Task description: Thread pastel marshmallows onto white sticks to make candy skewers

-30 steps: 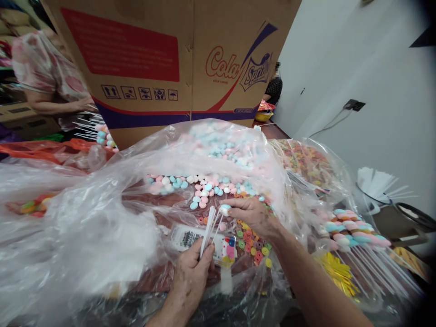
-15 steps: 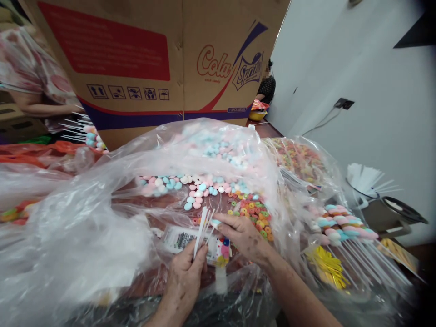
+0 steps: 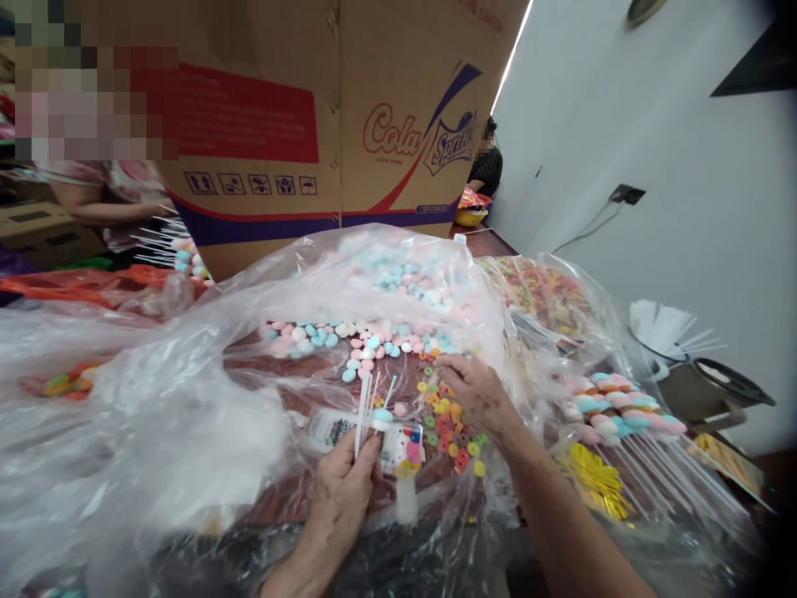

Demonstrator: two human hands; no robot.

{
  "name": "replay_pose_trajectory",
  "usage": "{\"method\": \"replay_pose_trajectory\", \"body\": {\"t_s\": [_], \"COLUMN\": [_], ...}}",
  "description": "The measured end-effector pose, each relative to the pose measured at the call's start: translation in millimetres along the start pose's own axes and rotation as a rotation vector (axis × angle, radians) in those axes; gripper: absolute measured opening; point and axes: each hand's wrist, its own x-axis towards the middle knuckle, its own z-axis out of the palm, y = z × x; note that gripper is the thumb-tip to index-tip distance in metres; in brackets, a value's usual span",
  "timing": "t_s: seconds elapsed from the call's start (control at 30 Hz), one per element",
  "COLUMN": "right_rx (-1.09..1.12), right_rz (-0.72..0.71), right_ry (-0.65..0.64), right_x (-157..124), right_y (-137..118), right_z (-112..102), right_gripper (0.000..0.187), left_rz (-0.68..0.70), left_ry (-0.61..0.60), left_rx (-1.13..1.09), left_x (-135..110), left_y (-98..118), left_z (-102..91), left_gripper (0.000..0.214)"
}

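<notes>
L hand [image 3: 339, 492] grips sticks [image 3: 364, 405], R hand [image 3: 476, 394] (on candies [image 3: 443, 425]) inside bag [image 3: 187, 390] mouth.

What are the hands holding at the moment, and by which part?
The left hand pinches a bunch of thin white plastic sticks by their lower ends. The right hand lies on small coloured ring candies; grip unclear.

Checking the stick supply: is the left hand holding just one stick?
No, the left hand grips a small bundle of several white sticks, one carrying a blue candy.
</notes>
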Motion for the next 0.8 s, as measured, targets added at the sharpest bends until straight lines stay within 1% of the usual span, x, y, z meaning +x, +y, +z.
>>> {"method": "replay_pose_trajectory", "body": {"t_s": [0.1, 0.17, 0.2, 0.3, 0.43, 0.53, 0.63, 0.7, 0.8], "right_rx": [-0.304, -0.440, -0.470, -0.488, -0.493, -0.499, -0.525, -0.544, -0.589], "right_rz": [-0.068, -0.051, -0.034, -0.008, -0.016, -0.060, -0.106, -0.139, -0.233], "right_ry": [-0.137, -0.192, -0.195, -0.166, -0.098, -0.076, -0.107, -0.129, -0.120], "right_x": [4.0, 5.4, 6.0, 7.8, 9.1, 9.3, 8.8, 7.3, 2.6], "right_y": [3.1, 4.2, 4.9, 6.7, 3.9, -3.0, -8.0, -7.4, -1.2], "right_z": [6.1, 14.0, 17.6, 23.1, 21.9, 24.8, 34.7, 42.0, 48.5], "right_gripper": [0.026, 0.024, 0.024, 0.023, 0.025, 0.025, 0.023, 0.025, 0.027], "left_rz": [0.002, -0.002, -0.002, 0.010, 0.031, 0.034, 0.036, 0.033, 0.021], "left_ry": [-0.009, -0.014, -0.020, -0.031, -0.031, -0.043, -0.051, -0.049, -0.049], "left_rx": [-0.035, -0.066, -0.080, -0.102, -0.091, -0.084, -0.083, -0.086, -0.086], "left_x": [0.5, 0.2, -0.1, -1.2, -2.1, -1.6, -0.4, 0.0, -0.7], "left_y": [-0.9, -1.1, -0.8, 1.0, 2.5, 0.5, -2.4, -2.9, -0.5], "left_z": [0.7, 1.1, 1.2, 1.0, 0.1, -0.6, -1.1, -1.4, -1.9], "left_gripper": [0.037, 0.036, 0.036, 0.036, 0.035, 0.035, 0.037, 0.036, 0.035]}}
